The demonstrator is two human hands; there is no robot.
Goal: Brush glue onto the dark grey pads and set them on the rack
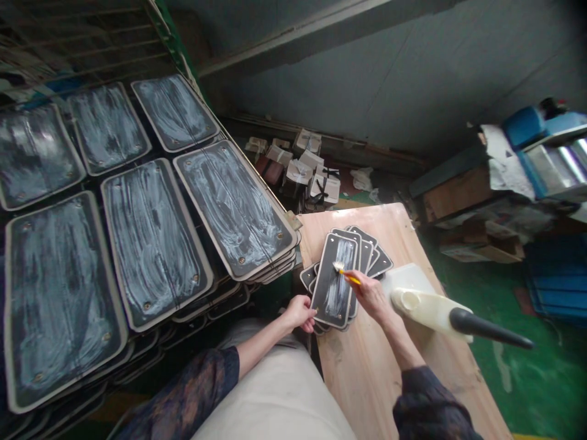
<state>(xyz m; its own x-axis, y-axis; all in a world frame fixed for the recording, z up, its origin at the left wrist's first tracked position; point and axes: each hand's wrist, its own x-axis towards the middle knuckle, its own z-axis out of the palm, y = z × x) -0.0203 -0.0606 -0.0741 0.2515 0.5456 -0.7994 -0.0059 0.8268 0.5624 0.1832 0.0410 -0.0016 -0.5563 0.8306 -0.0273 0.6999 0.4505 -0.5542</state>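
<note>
My right hand (370,294) is closed round the yellow handle of a small brush (340,267). Its pale bristles rest on a dark rectangular panel (326,281) with a light edge and small metal studs near its corners. Whitish streaks run along the middle of that panel. With fingers pinched at its lower left corner, my left hand (300,313) holds the panel. Beneath it, more such panels (381,261) lie fanned out in a stack on the wooden table.
On the left, a rack carries stacked panels (158,241) smeared with white. A cream bottle (426,310) with a black nozzle stands at the right on the wooden table (376,373). Bundled pieces (316,174) lie on the floor beyond; blue machinery (550,146) is at the right.
</note>
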